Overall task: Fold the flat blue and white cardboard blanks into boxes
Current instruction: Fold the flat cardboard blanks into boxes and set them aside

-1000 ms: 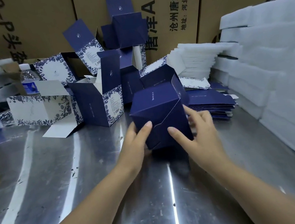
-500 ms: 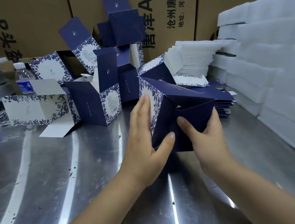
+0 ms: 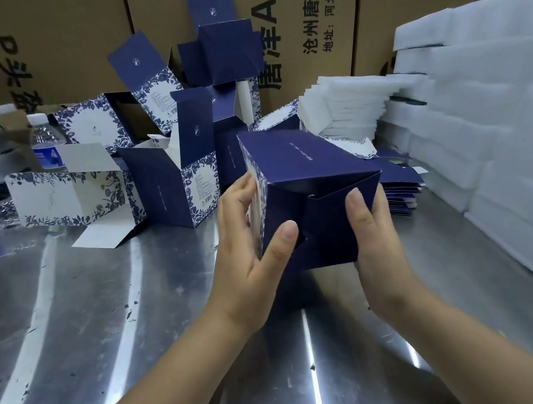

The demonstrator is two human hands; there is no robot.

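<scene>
Gripping the box [image 3: 304,167] from both sides, the hands are holding it low over the steel table [image 3: 138,318]; whether its lower edge is touching the metal cannot be told. Its long axis is running away from the person, with the flap end facing back toward the wrists. The left hand [image 3: 247,247] is cupping the patterned side with fingers curled round it and its thumb pressing the near end. The right hand [image 3: 373,239] is clasping the opposite edge, thumb lying on the end panel and fingers hidden behind.

A small gap is showing where the end flaps are meeting, so the closure is probably not seated yet. Both thumbs are sitting right on that face, so a push along the long axis looks like what is needed, with neither hand clearly nearer.

Room is tight beyond. Folded boxes [image 3: 172,186] are crowding the far left, flat blanks [image 3: 398,192] are lying just beside the right hand, and white foam sheets [image 3: 498,106] are walling the right side.
</scene>
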